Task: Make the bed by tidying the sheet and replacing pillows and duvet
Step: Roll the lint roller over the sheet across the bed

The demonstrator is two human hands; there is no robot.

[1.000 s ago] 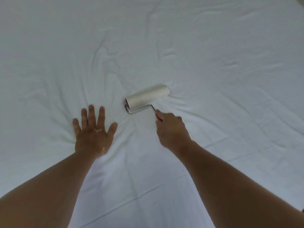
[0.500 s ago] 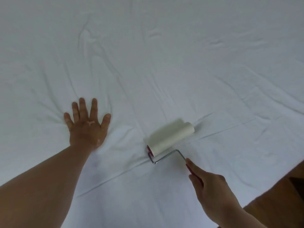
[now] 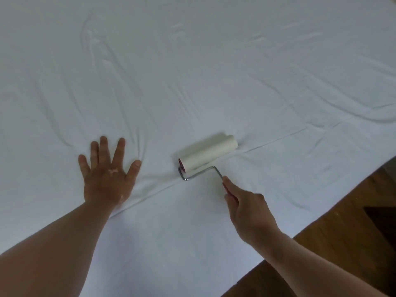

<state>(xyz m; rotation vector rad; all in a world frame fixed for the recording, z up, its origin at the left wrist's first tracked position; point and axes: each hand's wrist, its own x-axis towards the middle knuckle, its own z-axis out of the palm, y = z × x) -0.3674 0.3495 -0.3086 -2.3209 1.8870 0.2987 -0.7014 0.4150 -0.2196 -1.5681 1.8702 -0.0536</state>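
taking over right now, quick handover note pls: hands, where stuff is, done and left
Left hand: flat, fingers spread, pressing on the sheet.
Right hand: grips the lint roller by its red handle; the roll rests on the sheet, right of the left hand, near the bed edge.
Done: sheet covers the bed but is creased, most beyond the left hand.
Left: finish rolling and smoothing, then replace pillows and duvet; neither is in view.
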